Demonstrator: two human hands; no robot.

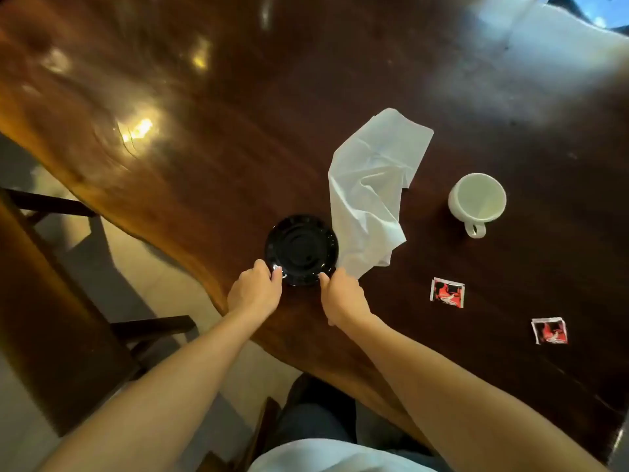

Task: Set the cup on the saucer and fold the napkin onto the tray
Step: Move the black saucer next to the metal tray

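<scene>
A black saucer point(301, 249) lies on the dark wooden table point(238, 137) near its front edge. My left hand point(254, 290) pinches the saucer's near left rim. My right hand point(343, 296) pinches its near right rim. A crumpled white napkin point(369, 189) lies just right of the saucer, its lower corner close to my right hand. A white cup point(477, 198) stands upright and empty further right, handle toward me. No tray shows in the head view.
Two red-and-black sachets, one point(447, 292) and the other point(549, 330), lie on the table at the right. A wooden chair point(68, 301) stands to the left below the table's curved edge. My lap is visible at the bottom.
</scene>
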